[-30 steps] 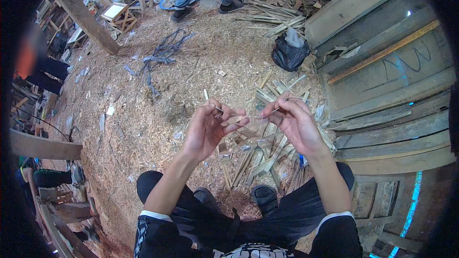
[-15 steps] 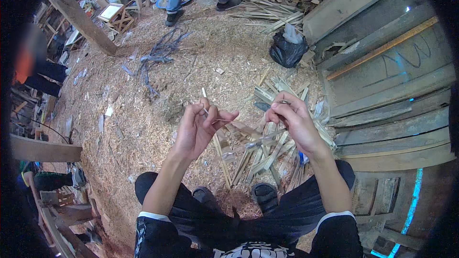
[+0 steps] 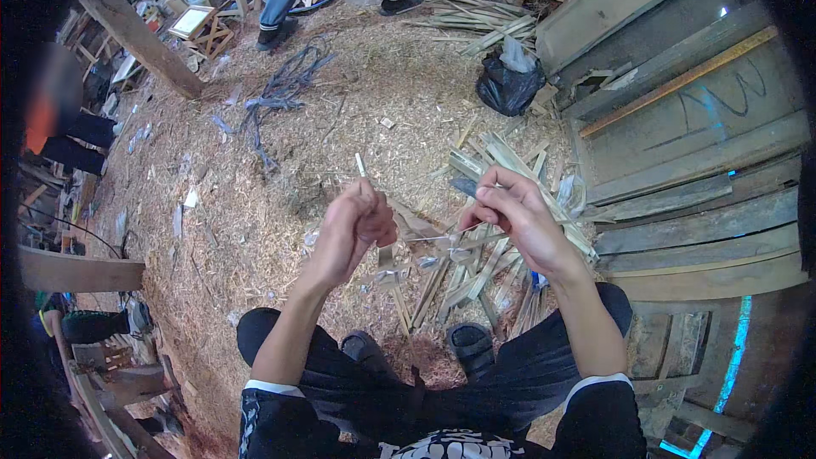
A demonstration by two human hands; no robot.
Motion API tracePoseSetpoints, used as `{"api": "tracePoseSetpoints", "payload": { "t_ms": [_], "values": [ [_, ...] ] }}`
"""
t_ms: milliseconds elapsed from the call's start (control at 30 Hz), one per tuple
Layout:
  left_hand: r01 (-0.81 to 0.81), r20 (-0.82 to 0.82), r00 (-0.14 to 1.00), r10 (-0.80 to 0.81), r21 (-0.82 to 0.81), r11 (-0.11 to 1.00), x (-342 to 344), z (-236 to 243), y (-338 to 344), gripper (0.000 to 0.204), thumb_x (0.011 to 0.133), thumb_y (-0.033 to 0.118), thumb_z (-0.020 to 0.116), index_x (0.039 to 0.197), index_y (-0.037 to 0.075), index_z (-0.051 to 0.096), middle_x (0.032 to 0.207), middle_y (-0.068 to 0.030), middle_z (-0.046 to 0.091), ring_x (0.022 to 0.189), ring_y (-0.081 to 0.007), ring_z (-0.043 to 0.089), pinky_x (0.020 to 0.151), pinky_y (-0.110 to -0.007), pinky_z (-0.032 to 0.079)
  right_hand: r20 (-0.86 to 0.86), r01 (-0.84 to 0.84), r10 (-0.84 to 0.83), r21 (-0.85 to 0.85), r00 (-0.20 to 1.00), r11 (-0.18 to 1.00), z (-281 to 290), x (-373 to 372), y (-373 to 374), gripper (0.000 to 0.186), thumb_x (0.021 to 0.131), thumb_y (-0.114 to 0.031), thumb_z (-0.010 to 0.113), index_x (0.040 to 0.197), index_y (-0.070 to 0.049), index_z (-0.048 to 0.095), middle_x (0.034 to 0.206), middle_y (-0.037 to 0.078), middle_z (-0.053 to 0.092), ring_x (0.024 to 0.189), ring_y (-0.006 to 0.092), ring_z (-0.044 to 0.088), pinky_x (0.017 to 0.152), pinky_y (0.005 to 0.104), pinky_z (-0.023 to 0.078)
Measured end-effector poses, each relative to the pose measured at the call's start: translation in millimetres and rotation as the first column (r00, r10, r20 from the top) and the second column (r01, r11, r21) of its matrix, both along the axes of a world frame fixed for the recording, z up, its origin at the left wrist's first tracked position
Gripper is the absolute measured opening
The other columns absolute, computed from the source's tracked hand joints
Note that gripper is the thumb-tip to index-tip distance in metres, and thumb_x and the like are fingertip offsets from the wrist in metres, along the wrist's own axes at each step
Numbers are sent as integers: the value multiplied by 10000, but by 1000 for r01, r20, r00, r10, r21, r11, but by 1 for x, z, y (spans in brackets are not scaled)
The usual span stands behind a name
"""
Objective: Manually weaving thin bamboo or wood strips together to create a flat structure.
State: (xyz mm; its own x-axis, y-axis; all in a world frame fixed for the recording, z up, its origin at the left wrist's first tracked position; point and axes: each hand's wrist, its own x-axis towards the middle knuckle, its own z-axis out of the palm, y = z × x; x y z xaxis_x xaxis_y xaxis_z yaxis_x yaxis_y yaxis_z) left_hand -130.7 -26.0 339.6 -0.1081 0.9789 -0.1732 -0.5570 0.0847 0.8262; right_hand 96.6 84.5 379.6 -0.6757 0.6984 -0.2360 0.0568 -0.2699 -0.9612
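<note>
A thin pale string (image 3: pixel 425 239) runs almost level between my two hands, above the wood-strewn ground. My left hand (image 3: pixel 353 228) is curled closed around its left end. At the other end my right hand (image 3: pixel 517 219) pinches it with thumb and bent fingers. Exactly how the string lies inside the fingers is hidden. Below and between the hands, thin wooden strips (image 3: pixel 476 276) lie in a loose, crisscrossed heap, with scraps of clear plastic (image 3: pixel 387 276) among them. A dark flat piece (image 3: pixel 464 186) shows just beside my right fingertips.
Shavings cover the ground (image 3: pixel 357 102). Ahead are a black plastic bag (image 3: pixel 510 89) and a tangle of grey-blue strapping (image 3: pixel 280 102). A plank wall (image 3: pixel 680 195) rises on the right. One person stands at the far side; another, in orange, is at the left. A wooden post (image 3: pixel 140 34) leans at the far left.
My left fingers have curled into a fist and turned over, with the string drawn between the hands. My right hand stays nearly in place. The far person's left leg has shifted leftward.
</note>
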Motion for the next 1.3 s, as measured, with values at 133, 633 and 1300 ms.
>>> {"api": "tracePoseSetpoints", "payload": {
  "t_ms": [133,633,1300],
  "values": [
    [94,-373,925,-80,18,995,8,1,-4,112,984,90,477,880,61,444,830,-51,557,700,-106,464,642,-287,422,-20,-60,59,-38,998,997,0,-5,-9,123,1047,-182,551,992,-73,559,735,-29,490,851,183,704,799,294,509],
    [463,-615,675,-407,-77,883,6,22,-22,174,930,63,719,899,38,549,729,27,588,666,-8,494,542,-224,368,-58,-197,189,-206,980,958,1,-2,-14,162,1021,-186,635,1040,-25,624,788,-31,547,680,44,527,622,215,442],
    [379,-516,771,-374,-101,920,-14,25,-21,174,950,57,710,856,47,564,659,54,522,598,9,450,504,-211,323,1,-69,70,-108,998,992,21,-2,-11,262,1009,-194,662,1108,46,691,881,-1,662,704,23,532,591,200,427]
  ]
}}
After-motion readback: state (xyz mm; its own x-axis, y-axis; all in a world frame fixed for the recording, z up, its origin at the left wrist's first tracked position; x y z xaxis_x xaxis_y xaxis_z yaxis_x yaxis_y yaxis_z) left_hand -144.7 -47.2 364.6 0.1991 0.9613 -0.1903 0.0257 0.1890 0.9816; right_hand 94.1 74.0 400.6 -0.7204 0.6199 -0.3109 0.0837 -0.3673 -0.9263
